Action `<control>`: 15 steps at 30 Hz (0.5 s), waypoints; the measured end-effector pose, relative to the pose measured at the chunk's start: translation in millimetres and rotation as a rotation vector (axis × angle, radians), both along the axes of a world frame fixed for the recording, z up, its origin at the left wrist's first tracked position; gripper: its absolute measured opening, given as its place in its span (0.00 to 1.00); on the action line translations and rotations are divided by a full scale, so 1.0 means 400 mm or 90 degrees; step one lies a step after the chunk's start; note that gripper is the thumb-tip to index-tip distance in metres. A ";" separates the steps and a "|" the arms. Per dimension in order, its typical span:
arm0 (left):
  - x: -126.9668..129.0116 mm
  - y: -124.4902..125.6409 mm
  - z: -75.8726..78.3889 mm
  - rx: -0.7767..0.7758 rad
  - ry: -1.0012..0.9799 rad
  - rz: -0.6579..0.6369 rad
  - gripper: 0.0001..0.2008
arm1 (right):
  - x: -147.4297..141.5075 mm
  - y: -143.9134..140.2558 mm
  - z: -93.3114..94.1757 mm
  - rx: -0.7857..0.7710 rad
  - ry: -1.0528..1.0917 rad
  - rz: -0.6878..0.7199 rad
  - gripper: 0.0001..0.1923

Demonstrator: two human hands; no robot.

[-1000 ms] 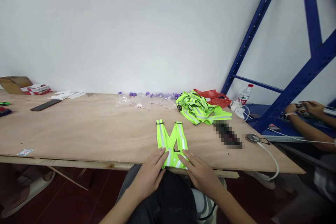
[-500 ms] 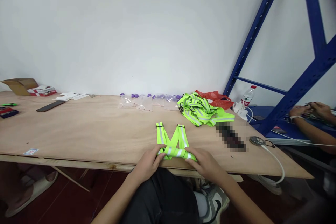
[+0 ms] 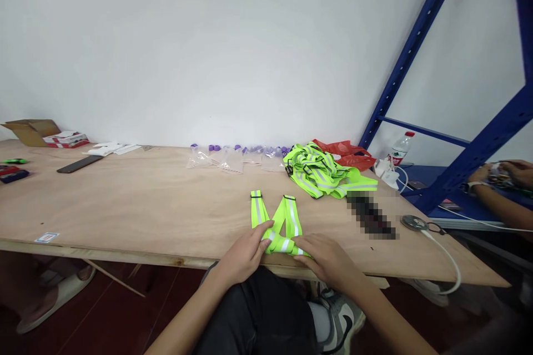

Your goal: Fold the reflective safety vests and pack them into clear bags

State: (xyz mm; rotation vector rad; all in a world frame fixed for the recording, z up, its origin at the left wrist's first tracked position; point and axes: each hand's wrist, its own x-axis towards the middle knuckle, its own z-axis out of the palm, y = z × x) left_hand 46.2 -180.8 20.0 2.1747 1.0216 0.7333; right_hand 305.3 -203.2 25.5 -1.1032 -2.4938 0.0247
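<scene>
Your left hand [image 3: 244, 255] and right hand [image 3: 328, 258] now grip the reflective vest [image 3: 277, 227]; bottom edge folded up since a second ago, fold underway.

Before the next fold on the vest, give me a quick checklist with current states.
1. Both hands on the vest: ok; left hand and right hand press its near end.
2. Vest on the table: ok, near the front edge, two straps pointing away.
3. Near end folded over: ok, a rolled band lies between the hands.
4. Fold even: cannot tell, fingers cover it.
5. Vest pile apart from the work: ok.
6. Co-worker's hands away: ok, far right.
</scene>
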 end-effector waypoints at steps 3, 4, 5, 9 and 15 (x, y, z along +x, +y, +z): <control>-0.002 -0.004 0.002 0.029 0.031 -0.015 0.22 | 0.001 0.003 0.000 0.007 0.009 0.005 0.10; -0.003 -0.005 0.002 0.040 0.034 -0.025 0.22 | 0.002 0.004 -0.002 0.007 0.015 0.006 0.11; -0.003 -0.006 0.001 0.049 0.033 -0.033 0.23 | 0.004 0.006 -0.004 0.004 0.024 0.006 0.11; 0.003 -0.007 0.000 0.051 0.028 -0.014 0.21 | 0.011 0.025 -0.020 -0.080 0.120 -0.027 0.15; 0.012 0.022 0.015 -0.004 0.016 0.023 0.16 | 0.006 0.078 -0.021 -0.292 0.307 -0.069 0.20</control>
